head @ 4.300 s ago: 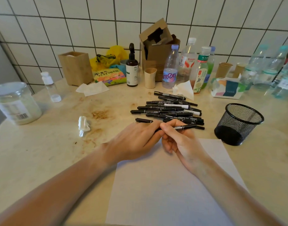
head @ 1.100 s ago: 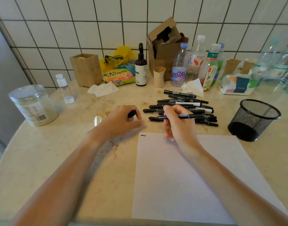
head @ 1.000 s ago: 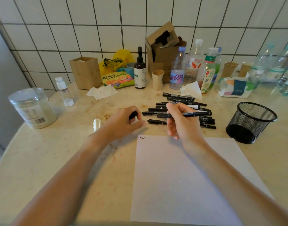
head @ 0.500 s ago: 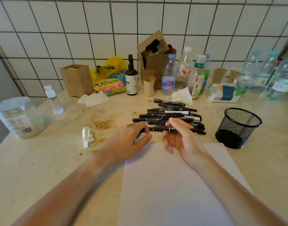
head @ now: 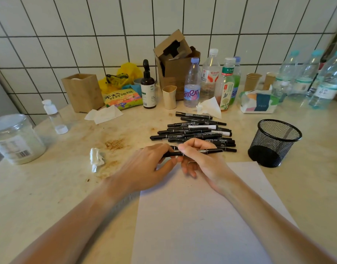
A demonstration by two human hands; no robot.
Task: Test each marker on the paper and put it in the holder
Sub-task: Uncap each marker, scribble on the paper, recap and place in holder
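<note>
Countertop (head: pixel 49 187): both hands (head: pixel 144 168) grip marker (head: pixel 211 151) over paper's (head: pixel 202 216) far edge.

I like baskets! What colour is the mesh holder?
Black wire mesh holder, seen clearly in the head view.

Black markers (head: pixel 192 133) with white print, black mesh holder (head: pixel 274 142), white paper (head: pixel 202 216), beige stained table (head: pixel 49 187), white tiles (head: pixel 87 20) gridded by dark grout, far yellow bag (head: pixel 129 70).

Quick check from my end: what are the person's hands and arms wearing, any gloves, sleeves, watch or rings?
Both arms are bare from the bottom edge of the view to the wrists, with no sleeves showing. The left hand and right hand wear no gloves. No watch or bracelet shows on either wrist, and no ring is visible.
</note>
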